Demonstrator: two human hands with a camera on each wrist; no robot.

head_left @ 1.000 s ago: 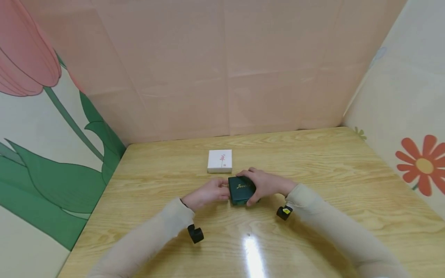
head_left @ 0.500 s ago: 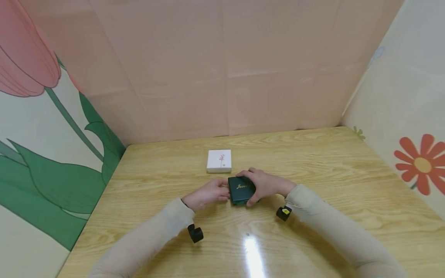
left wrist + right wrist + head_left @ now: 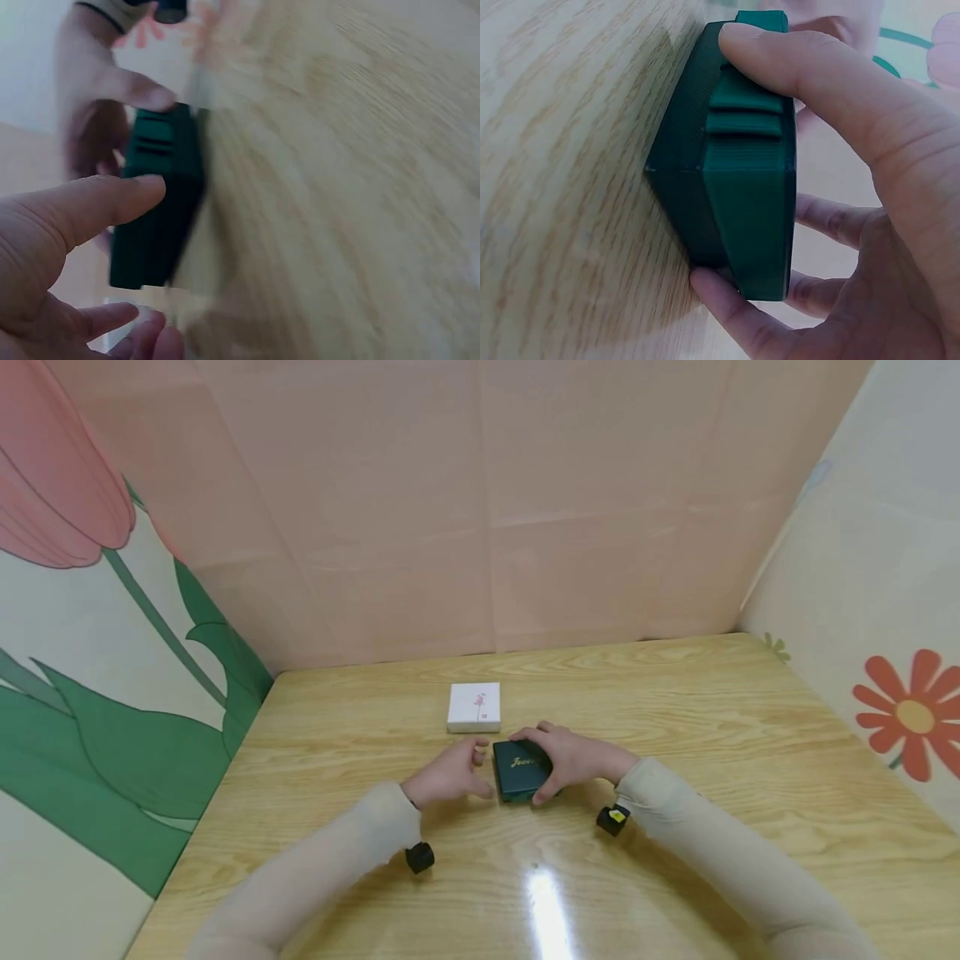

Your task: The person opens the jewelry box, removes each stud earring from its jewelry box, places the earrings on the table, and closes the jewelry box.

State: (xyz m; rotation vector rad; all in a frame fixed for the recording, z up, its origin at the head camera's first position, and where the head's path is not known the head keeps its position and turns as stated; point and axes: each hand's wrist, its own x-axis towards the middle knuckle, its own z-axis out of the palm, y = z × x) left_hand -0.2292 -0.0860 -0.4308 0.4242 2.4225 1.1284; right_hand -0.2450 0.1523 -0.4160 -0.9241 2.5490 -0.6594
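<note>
A dark green jewelry box (image 3: 519, 770) with gold lettering on its lid lies on the wooden table. Its front carries a green ribbon bow (image 3: 744, 124), seen closely in the right wrist view. My right hand (image 3: 576, 756) grips the box from the right, thumb at the bow side and fingers around the far side. To the left of the box is my left hand (image 3: 448, 772), its thumb and fingers spread and holding nothing. A small gap separates it from the box in the head view. The lid's right part is hidden under my right hand.
A small white box (image 3: 474, 707) with a pink flower print sits just behind the green one. The wooden table (image 3: 660, 693) meets a pink backdrop (image 3: 480, 527) at its far edge. Printed flower panels stand at both sides.
My left hand has come off the box's left side and opened out, shifting slightly left. My right hand and the jewelry box stay where they were.
</note>
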